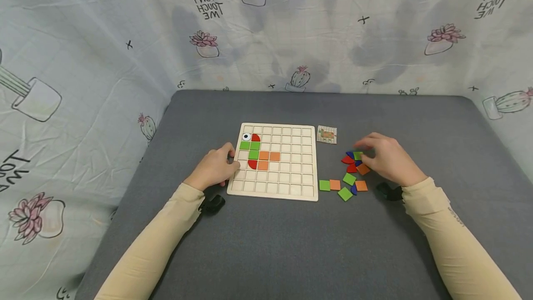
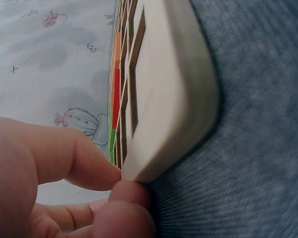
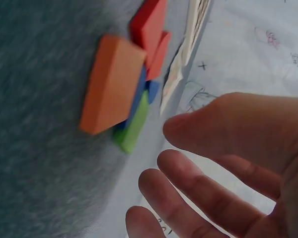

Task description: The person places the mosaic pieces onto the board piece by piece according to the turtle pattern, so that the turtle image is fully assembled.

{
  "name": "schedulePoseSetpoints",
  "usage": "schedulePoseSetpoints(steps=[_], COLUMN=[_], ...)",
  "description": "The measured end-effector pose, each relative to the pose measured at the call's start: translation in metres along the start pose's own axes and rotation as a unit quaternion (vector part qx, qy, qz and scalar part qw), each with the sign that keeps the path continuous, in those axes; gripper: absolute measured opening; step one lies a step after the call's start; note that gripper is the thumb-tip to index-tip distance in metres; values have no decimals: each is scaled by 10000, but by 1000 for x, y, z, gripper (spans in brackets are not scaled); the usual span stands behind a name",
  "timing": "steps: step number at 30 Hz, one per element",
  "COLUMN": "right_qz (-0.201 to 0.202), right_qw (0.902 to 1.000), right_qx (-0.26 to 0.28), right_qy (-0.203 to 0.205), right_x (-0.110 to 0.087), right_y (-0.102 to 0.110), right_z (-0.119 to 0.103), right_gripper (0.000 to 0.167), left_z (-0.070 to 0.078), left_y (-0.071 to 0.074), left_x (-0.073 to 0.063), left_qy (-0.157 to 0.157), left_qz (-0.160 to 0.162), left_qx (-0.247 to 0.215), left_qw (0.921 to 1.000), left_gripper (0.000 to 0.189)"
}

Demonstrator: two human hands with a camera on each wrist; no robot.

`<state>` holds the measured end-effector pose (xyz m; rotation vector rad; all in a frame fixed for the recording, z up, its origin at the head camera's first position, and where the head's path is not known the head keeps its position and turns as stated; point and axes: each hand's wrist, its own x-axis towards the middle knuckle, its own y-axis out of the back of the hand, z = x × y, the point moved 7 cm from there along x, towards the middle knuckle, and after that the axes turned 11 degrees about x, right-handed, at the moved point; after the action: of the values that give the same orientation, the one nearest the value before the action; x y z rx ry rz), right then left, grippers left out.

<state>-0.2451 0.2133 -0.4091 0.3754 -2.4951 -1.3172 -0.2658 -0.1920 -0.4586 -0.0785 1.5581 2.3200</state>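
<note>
The left arm reaches in from the lower left, its hand at the left side of a pale gridded board that lies on the grey tabletop. The left fingers are bent, and in the left wrist view the thumb and a finger meet around the board's edge near a rounded corner, pinching it lightly. The right arm comes in from the lower right, and the right hand arches over a small heap of coloured pieces, palm turned down and inward. The right fingers are loosely bent, with a clear gap between thumb and fingertips and nothing in their hold.

In the head view a green tile of the heap shows right by the right fingers. Next to it lie two red pieces, blue pieces and an orange tile, which leans on its neighbours in the right wrist view. Nearer the person, more green, orange and blue pieces lie loose, one green square just beside the board's right edge. A small pattern card lies beyond them, near the board's far right corner.

On the board's left part sit an eye tile, two red rounded pieces, three green squares and three orange squares.
</note>
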Motion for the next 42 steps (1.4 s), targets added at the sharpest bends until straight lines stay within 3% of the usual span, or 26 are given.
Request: schedulePoseSetpoints(steps=[18,42], right_qz=[-409,-183], right_qw=[9991,9992], right_qx=[-124,-24], right_qy=[61,347], right_x=[2,2], right_y=[-10,-12], right_z=[11,8], right_gripper=[34,25], left_z=[0,-2], left_y=[-1,-3], left_x=[0,2], left_qy=[-88,-61], left_qz=[38,70], left_qx=[-25,-6], left_qw=[10000,10000], left_gripper=[24,24])
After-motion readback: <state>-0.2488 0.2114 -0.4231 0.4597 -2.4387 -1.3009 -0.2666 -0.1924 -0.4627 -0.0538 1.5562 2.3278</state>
